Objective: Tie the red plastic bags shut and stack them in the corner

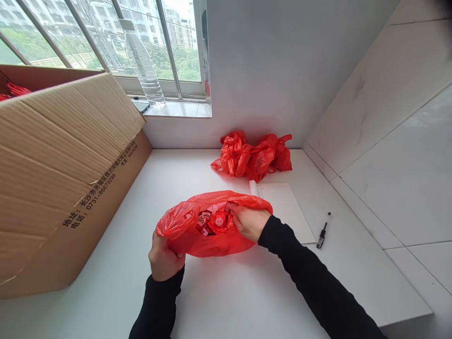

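A red plastic bag [212, 242] lies open on the white counter [229, 292] in front of me. Small red-and-white wrapped packets [213, 221] show inside its mouth. My left hand [163, 258] grips the bag's near left edge, fingers closed on the plastic. My right hand [250, 222] pinches the right rim of the bag's opening. Both sleeves are black.
A large cardboard box [60, 174] with printed text stands at the left. A pile of tied red bags [252, 155] lies by the back wall. A white notebook [284, 207] and a black pen [322, 233] lie to the right. A water bottle [143, 61] stands on the windowsill.
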The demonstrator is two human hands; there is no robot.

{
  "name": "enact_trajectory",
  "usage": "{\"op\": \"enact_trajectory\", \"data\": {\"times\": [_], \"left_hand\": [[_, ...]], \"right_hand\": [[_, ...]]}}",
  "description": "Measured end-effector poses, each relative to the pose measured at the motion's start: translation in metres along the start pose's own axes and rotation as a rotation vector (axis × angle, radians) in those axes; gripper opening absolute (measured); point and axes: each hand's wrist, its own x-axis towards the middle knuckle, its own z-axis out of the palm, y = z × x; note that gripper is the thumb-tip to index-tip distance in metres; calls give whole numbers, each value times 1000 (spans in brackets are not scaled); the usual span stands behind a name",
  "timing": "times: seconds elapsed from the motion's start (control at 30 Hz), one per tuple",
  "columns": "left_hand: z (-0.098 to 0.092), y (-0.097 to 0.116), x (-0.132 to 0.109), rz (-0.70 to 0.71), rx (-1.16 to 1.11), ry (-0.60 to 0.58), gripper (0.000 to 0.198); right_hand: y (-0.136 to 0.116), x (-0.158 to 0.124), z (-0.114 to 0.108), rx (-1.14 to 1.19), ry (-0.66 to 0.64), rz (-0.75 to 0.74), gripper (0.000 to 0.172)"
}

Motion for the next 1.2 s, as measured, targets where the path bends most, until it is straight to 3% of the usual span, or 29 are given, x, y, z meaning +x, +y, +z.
{"op": "enact_trajectory", "data": {"times": [0.1,0.23,0.3,0.37,0.4,0.47,0.5,0.63,0.7,0.77,0.9,1.03,1.2], "left_hand": [[8,14,2,-1,-84,-32,45],[10,33,8,225,35,-32,76],[13,47,14,372,196,-128,62],[22,65,21,457,284,-273,30],[29,76,25,468,277,-332,17],[46,98,34,384,173,-384,15],[54,109,40,277,86,-376,20],[77,142,61,-260,-313,-345,29],[81,151,67,-394,-412,-353,25],[82,155,69,-419,-440,-340,21],[84,156,61,-340,-431,-317,16],[87,150,53,-232,-179,-423,24],[97,146,44,-314,-109,-593,20]], "right_hand": [[-7,-9,-17,122,15,-119,33],[-14,-29,-48,323,433,-274,38],[-7,-31,-55,213,559,-203,48],[6,-28,-58,97,501,-110,49],[13,-25,-58,88,439,-86,39],[24,-22,-61,165,390,-71,14],[28,-21,-63,233,426,-64,11],[29,-31,-79,558,711,-12,12],[26,-37,-84,720,776,-24,15],[23,-40,-86,851,799,-63,14],[14,-37,-82,1017,784,-115,11],[6,-33,-80,1070,783,-115,13],[3,-39,-82,981,853,-71,13]]}}
